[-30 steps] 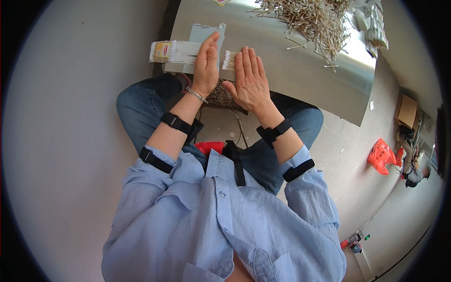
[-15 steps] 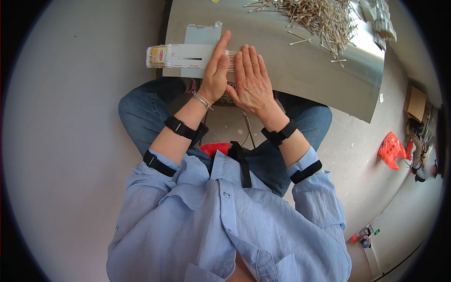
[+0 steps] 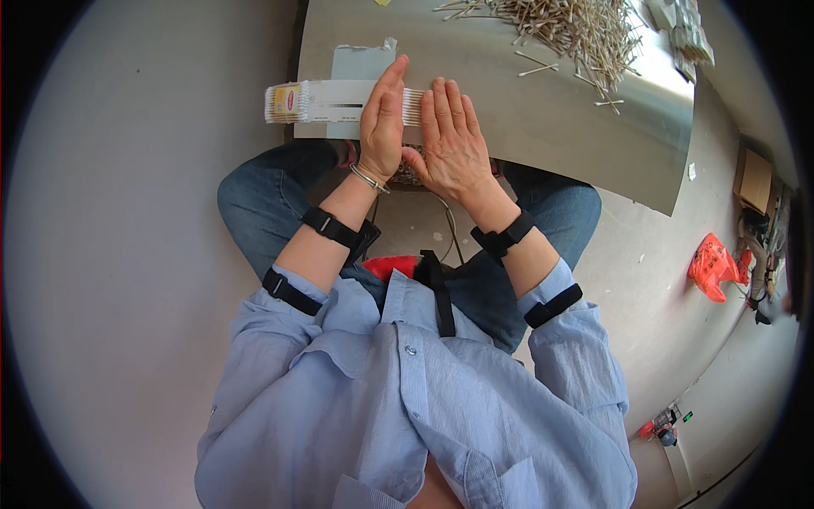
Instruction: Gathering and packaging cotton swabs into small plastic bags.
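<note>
At the near edge of the grey metal tabletop (image 3: 543,144), the left hand (image 3: 381,127) and right hand (image 3: 449,140), fingers straight and flat, press a long white pack of cotton swabs (image 3: 326,102) overhanging the table's left edge. Loose swabs (image 3: 568,34) lie heaped well apart at the far right, bare metal between.

A swab pack (image 3: 322,102) lies at the table's (image 3: 543,144) near-left edge, loose swabs (image 3: 577,34) far right.
</note>
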The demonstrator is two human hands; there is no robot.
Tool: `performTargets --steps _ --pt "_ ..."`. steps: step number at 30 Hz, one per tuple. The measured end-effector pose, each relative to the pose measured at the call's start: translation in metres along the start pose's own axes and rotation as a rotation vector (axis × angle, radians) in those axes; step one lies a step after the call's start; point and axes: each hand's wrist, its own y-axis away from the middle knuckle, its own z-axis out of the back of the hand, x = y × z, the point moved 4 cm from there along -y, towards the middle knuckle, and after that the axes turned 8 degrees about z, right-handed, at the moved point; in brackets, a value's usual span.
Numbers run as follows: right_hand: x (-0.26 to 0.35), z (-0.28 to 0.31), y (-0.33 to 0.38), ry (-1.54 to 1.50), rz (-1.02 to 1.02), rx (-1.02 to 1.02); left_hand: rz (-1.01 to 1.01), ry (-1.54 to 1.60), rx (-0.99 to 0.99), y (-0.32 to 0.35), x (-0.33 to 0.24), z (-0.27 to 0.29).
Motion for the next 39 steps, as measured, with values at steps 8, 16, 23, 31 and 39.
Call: performTargets --steps 8,16,23,31,39 --pt "0.000 0.001 0.001 -0.026 -0.022 -0.029 0.013 0.190 -0.113 -0.003 0.001 -0.001" --pt "0.007 -0.002 -0.005 -0.012 0.007 0.000 0.001 -0.009 -0.180 -0.002 -0.004 0.004" --pt "0.024 -0.009 -0.033 -0.022 0.016 -0.004 -0.021 -0.180 -0.195 -0.010 -0.024 0.033" --pt "0.028 -0.009 -0.037 -0.060 0.032 0.008 0.021 -0.279 -0.095 -0.007 -0.025 0.049" --pt "0.037 -0.014 -0.050 -0.063 -0.034 -0.017 0.067 0.022 -0.018 -0.013 -0.026 0.053"
